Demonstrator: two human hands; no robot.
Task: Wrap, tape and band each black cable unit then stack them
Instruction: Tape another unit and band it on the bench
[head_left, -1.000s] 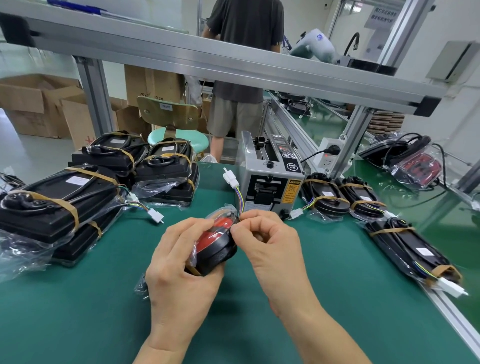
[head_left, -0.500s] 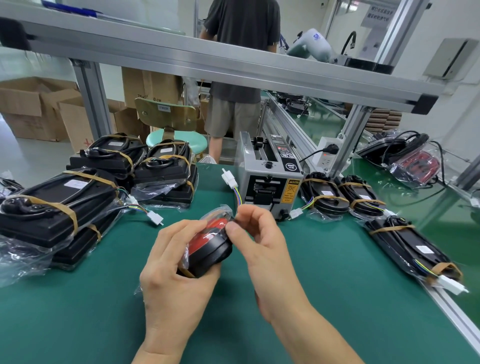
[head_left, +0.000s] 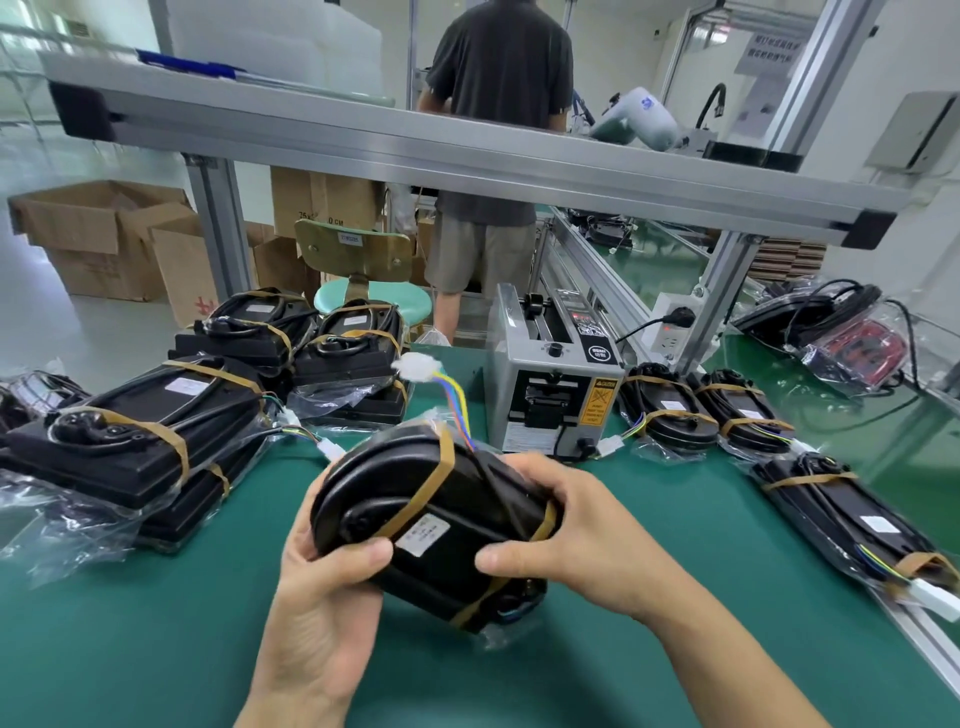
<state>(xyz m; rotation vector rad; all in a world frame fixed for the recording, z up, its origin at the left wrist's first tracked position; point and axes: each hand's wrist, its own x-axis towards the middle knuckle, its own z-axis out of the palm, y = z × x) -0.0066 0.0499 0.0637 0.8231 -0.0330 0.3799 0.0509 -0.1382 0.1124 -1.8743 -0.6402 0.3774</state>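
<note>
While lifted off the mat (head_left: 156, 649) | black cable unit (head_left: 431, 525) | left hand (head_left: 322, 613) grips | right hand (head_left: 582, 540) grips

Cardboard box (head_left: 324, 205) at 11 o'clock: "75x… 0 CM", partly hidden.
Tape dispenser (head_left: 553, 395) yellow sticker: "CAUTION"; smaller print illegible.

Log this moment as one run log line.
left hand grips unit | right hand grips unit | black cable unit banded, held above green mat | banded stack at left
</note>
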